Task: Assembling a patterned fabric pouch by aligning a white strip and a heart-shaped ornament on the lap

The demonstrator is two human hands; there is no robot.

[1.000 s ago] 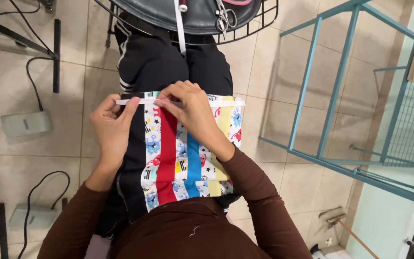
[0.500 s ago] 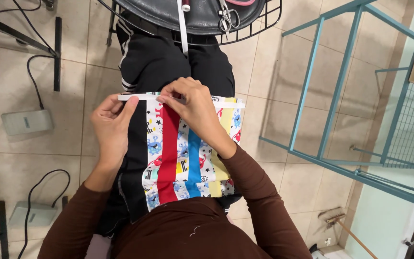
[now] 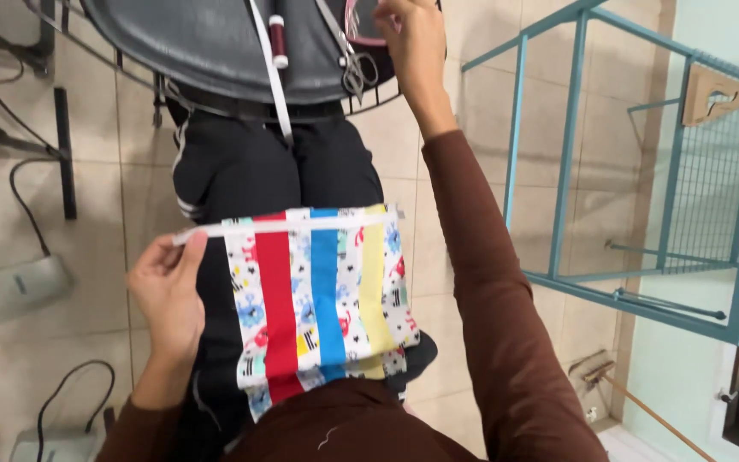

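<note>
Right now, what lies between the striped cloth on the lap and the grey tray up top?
In the head view, only the black trousers lie between the striped cloth and the grey tray; a white strap hangs over them.

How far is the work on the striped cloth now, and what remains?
Done: a white strip lies along the top edge of the colourful striped printed fabric on the lap. In hand: the left hand pinches the strip's end; the right hand reaches among tools on the dark grey tray. Left: no stitching shows.
</note>
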